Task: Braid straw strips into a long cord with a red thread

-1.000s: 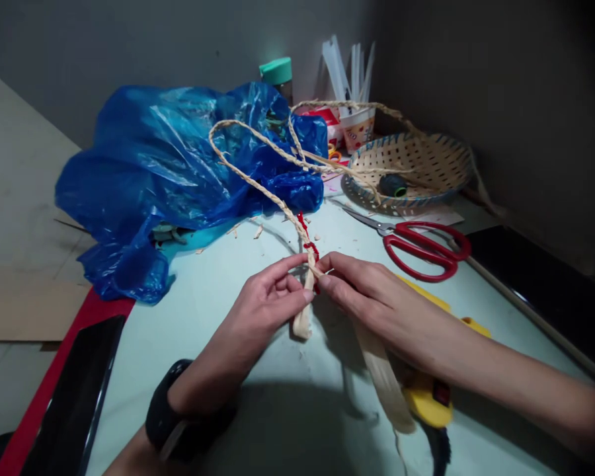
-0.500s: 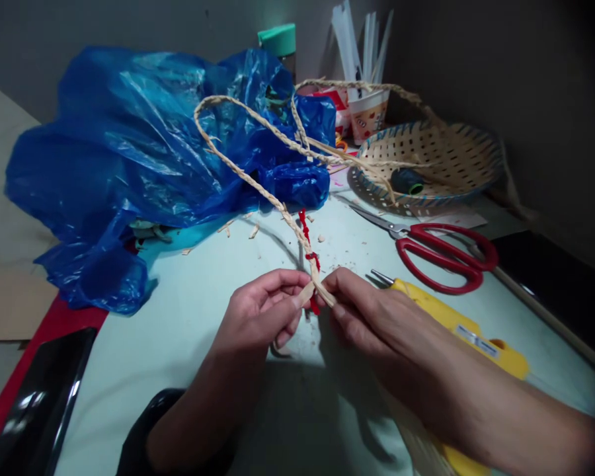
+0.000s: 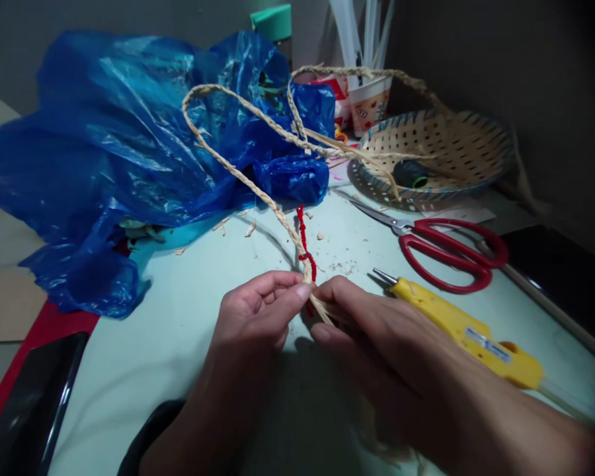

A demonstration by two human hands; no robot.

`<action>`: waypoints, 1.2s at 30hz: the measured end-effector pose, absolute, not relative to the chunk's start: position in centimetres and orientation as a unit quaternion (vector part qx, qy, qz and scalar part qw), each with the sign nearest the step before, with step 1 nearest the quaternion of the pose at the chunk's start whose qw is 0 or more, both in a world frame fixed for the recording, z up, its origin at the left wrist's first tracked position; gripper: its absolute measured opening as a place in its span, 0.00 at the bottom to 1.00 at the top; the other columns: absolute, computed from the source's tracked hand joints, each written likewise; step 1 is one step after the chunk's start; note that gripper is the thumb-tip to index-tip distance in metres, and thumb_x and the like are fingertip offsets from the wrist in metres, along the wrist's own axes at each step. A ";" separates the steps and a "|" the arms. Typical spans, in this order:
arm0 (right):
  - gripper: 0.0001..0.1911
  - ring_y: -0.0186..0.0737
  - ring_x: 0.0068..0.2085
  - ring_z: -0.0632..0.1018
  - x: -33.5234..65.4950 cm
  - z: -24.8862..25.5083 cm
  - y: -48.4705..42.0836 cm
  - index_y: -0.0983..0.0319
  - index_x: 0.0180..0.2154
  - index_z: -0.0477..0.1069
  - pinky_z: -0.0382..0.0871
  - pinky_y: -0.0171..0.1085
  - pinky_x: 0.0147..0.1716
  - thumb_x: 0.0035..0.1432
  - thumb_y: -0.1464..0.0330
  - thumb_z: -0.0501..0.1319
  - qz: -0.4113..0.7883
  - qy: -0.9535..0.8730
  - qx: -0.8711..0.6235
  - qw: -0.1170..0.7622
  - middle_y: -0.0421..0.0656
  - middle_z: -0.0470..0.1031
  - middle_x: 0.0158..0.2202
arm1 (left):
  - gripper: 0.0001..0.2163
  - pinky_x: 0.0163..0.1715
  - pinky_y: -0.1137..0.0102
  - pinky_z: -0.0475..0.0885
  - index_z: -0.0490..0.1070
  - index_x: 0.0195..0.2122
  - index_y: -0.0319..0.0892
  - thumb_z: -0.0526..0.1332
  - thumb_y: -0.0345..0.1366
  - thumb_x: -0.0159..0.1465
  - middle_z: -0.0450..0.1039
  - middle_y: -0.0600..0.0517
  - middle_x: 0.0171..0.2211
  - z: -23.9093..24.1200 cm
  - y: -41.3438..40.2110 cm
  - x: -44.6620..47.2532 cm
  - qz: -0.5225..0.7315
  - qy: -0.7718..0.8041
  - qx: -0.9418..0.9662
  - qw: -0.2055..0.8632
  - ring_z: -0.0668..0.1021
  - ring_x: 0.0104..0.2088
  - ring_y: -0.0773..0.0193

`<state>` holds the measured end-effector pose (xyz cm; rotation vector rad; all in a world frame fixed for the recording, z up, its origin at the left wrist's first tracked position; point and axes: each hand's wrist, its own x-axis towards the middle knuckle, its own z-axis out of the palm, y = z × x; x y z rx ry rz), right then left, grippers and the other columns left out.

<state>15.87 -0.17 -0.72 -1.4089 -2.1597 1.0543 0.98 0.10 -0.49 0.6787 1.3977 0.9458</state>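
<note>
My left hand [image 3: 258, 317] and my right hand [image 3: 371, 330] meet at the table's middle, both pinching the near end of a long braided straw cord [image 3: 238, 175]. A red strand [image 3: 303, 241] runs along the cord just above my fingertips. The braid loops up over the blue bag and across toward the basket. Loose flat straw ends slant out between my fingers; the rest lies hidden under my hands.
A crumpled blue plastic bag [image 3: 129, 152] fills the left. Red-handled scissors [image 3: 446, 244] and a yellow glue gun [image 3: 471, 334] lie at the right. A woven basket [image 3: 441, 155] holding a dark spool, a paper cup of sticks [image 3: 369, 99] and a green-capped bottle [image 3: 272, 23] stand behind.
The view has tipped down and nearer. My hands have shifted slightly toward me along the braid, still pinching it. More of the glue gun shows beside my right hand.
</note>
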 end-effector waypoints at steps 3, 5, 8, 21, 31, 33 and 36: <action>0.12 0.39 0.36 0.73 15.9 -0.5 0.3 0.58 0.33 0.66 0.63 0.36 0.30 0.64 0.63 0.48 0.351 -0.762 -0.503 0.207 0.43 0.73 0.34 | 0.09 0.21 0.78 0.57 0.73 0.33 0.38 0.65 0.38 0.54 0.63 0.55 0.22 -0.5 0.2 1.2 0.417 0.611 0.286 0.609 0.62 0.21 0.74; 0.13 0.38 0.34 0.72 15.9 -0.4 0.6 0.58 0.30 0.66 0.62 0.36 0.31 0.65 0.65 0.47 0.334 -0.763 -0.505 0.228 0.42 0.72 0.32 | 0.09 0.23 0.77 0.60 0.74 0.33 0.38 0.66 0.37 0.54 0.62 0.55 0.21 -0.5 0.2 1.3 0.428 0.611 0.284 0.602 0.65 0.22 0.73; 0.12 0.37 0.33 0.72 15.9 -0.2 0.9 0.59 0.29 0.66 0.60 0.35 0.28 0.64 0.67 0.49 0.329 -0.761 -0.507 0.236 0.41 0.72 0.30 | 0.09 0.23 0.77 0.61 0.74 0.33 0.38 0.66 0.37 0.54 0.64 0.54 0.22 -0.5 0.2 1.4 0.425 0.619 0.296 0.590 0.66 0.24 0.72; 0.12 0.29 0.23 0.66 15.9 -0.5 -0.1 0.60 0.24 0.62 0.55 0.32 0.24 0.61 0.71 0.52 0.336 -0.775 -0.485 0.226 0.36 0.66 0.21 | 0.07 0.18 0.78 0.58 0.74 0.27 0.38 0.65 0.37 0.53 0.66 0.56 0.16 -0.7 0.1 1.5 0.383 0.654 0.341 0.556 0.65 0.18 0.74; 0.08 0.35 0.25 0.70 15.3 -1.0 -0.6 0.59 0.26 0.64 0.62 0.34 0.23 0.52 0.77 0.54 0.370 -0.805 -0.450 0.111 0.41 0.73 0.31 | 0.10 0.19 0.77 0.59 0.77 0.32 0.39 0.65 0.40 0.53 0.71 0.53 0.20 -0.4 -0.1 1.2 0.374 0.642 0.319 0.588 0.66 0.18 0.72; 0.09 0.35 0.25 0.70 15.2 -0.9 -0.6 0.59 0.25 0.63 0.63 0.35 0.24 0.52 0.78 0.53 0.369 -0.809 -0.447 0.096 0.42 0.73 0.31 | 0.10 0.21 0.76 0.62 0.77 0.32 0.39 0.65 0.41 0.53 0.75 0.50 0.23 -0.4 0.0 1.2 0.371 0.643 0.320 0.589 0.70 0.20 0.70; 0.09 0.35 0.25 0.69 15.4 -0.9 -0.6 0.60 0.24 0.62 0.63 0.34 0.22 0.50 0.78 0.54 0.360 -0.813 -0.446 0.099 0.42 0.73 0.30 | 0.09 0.25 0.75 0.65 0.77 0.30 0.39 0.67 0.39 0.52 0.76 0.49 0.24 -0.5 0.0 1.4 0.388 0.637 0.318 0.585 0.73 0.24 0.67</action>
